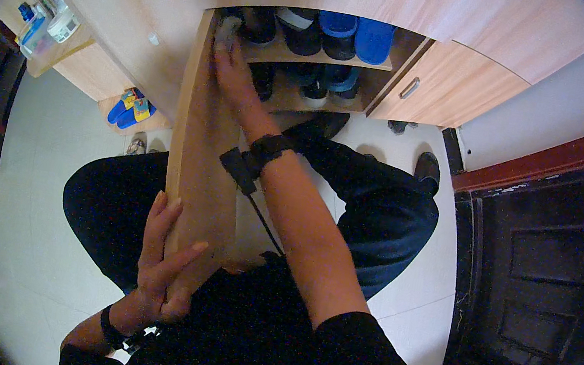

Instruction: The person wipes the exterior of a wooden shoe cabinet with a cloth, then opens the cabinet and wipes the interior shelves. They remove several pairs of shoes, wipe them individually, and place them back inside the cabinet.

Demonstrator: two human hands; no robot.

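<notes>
A wooden shoe cabinet door (205, 169) stands open towards me, between my legs. My left hand (160, 259) grips its near end, fingers on the outer side and thumb on the inner face. My right hand (230, 66) reaches along the inner face to the hinge side, beside the shelves. Its fingertips are blurred and dim, so I cannot tell whether they hold anything. Just right of them, dark shoes (304, 35) and blue slippers (374, 41) rest on the upper shelf (322, 61). More footwear (314, 93) sits on the lower shelf.
Right of the opening is a closed cabinet door with a metal handle (410, 88). A dark panelled door (544, 274) stands at far right. Colourful slippers (132, 108) lie on a low ledge at left, below a shelf holding a white tub (63, 26). My knees flank the open door.
</notes>
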